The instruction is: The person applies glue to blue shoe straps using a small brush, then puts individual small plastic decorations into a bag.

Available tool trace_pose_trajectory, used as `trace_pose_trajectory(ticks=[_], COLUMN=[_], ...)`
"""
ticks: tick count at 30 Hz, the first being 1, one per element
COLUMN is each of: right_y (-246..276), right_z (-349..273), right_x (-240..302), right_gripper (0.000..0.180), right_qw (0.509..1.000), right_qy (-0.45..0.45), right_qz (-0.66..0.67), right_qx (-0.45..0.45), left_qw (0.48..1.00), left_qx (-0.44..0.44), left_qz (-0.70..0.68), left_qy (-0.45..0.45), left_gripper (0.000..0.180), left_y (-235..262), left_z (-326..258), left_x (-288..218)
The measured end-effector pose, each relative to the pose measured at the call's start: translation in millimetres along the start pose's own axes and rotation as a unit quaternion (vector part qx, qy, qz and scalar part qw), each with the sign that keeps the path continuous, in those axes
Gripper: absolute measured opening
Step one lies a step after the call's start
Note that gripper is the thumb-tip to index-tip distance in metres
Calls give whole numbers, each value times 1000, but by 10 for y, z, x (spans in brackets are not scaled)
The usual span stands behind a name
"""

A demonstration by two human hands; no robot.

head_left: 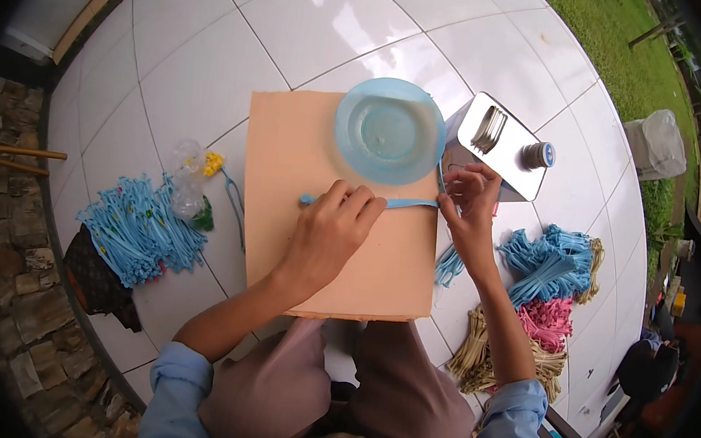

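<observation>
A light-blue fabric strap lies across a tan board over my lap. My left hand presses on the strap with curled fingers, its knobbly end sticking out to the left. At the board's right edge, my right hand pinches the strap where it bends upward beside a translucent blue plate. My right fingers partly hide the bend. The plate rests at the far right of the board and looks nearly bare inside.
Right of the plate stands a white box bearing metal pieces and a small spool. Blue straps and a clear plastic bag lie left. Blue bundles, pink bundles and beige bundles lie right.
</observation>
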State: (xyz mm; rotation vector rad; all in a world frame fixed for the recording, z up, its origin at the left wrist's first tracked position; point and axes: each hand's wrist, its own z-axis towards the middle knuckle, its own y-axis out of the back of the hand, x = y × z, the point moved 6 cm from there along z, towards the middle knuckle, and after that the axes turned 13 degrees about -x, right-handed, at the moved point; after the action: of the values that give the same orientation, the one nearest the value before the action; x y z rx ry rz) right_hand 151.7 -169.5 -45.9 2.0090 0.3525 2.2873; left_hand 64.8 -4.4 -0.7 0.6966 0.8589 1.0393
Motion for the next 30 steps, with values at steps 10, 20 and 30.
trace_pose_trajectory(ticks=[10,20,30], right_y=[171,403,453], right_z=[-401,-257,-240], right_x=[-265,-565,-243], right_gripper=[52,44,44], right_qw=[951,940,915], right_qy=[-252,-244,-259], right_qz=[158,222,268], right_qx=[-77,-84,-152], left_qw=[993,995,987], left_qx=[-80,-69,-95], left_qz=[-58,-15,-127], left_qy=[-64,-77,8], left_gripper=[16,10,10], left_y=[1,-353,-47], left_z=[16,176,227], left_x=[-136,-386,-490])
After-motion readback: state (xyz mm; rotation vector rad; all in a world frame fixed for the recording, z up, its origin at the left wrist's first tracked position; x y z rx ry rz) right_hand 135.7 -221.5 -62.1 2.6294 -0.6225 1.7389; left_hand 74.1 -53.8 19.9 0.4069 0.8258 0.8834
